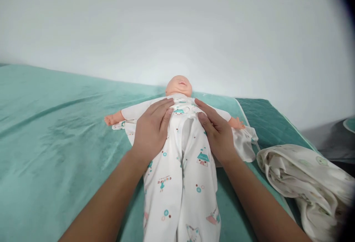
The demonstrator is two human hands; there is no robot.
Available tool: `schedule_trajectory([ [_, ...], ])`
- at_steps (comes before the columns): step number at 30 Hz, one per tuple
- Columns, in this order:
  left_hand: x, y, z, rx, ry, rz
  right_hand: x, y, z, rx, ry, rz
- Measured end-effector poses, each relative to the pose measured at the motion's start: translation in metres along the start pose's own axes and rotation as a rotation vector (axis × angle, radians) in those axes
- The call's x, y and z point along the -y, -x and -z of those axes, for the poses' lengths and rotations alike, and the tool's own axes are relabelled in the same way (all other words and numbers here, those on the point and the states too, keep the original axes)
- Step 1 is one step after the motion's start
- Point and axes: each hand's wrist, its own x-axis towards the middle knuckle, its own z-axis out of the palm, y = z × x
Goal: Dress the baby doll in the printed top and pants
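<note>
A baby doll lies on its back, head away from me, its arms spread to both sides in white sleeves. White printed clothing covers its chest and legs. My left hand rests flat on the left side of the doll's torso, fingers extended toward its chest. On the right side of the torso, my right hand lies with its fingers stretched and slightly apart. Both palms touch the fabric, and neither hand grips it. A loose printed sleeve lies beneath the doll's arm on the right.
A green sheet lies under the doll. At the right is a crumpled cream cloth with a faint pattern, beside a darker green quilted mat. A pale wall stands behind.
</note>
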Motion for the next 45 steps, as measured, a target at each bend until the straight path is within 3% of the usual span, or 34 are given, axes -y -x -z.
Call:
schedule_trajectory([
  [3,-0.004,0.008,-0.004,-0.232,-0.132,-0.161,0.006,0.006,0.001,-0.138,0.097,0.118],
  [6,-0.004,0.011,-0.006,-0.303,-0.165,-0.24,0.007,0.006,0.003,-0.145,0.106,0.21],
  [11,-0.001,0.007,-0.006,-0.156,-0.057,-0.207,-0.001,-0.003,0.008,0.15,0.079,0.21],
  [14,-0.002,0.004,-0.005,-0.108,-0.078,-0.16,-0.002,-0.007,0.013,0.239,0.125,0.177],
  [22,-0.006,0.004,-0.007,-0.034,-0.229,-0.175,0.0,-0.009,0.015,0.224,0.292,0.268],
  [28,-0.004,0.007,-0.007,-0.043,-0.281,-0.265,0.0,-0.001,0.009,0.025,0.513,0.468],
  [33,-0.005,0.009,-0.002,0.0,-0.264,-0.233,-0.006,0.005,0.011,0.037,0.702,0.601],
  [45,0.01,0.039,0.02,0.021,-0.152,-0.139,0.0,0.013,0.021,0.146,0.799,0.525],
])
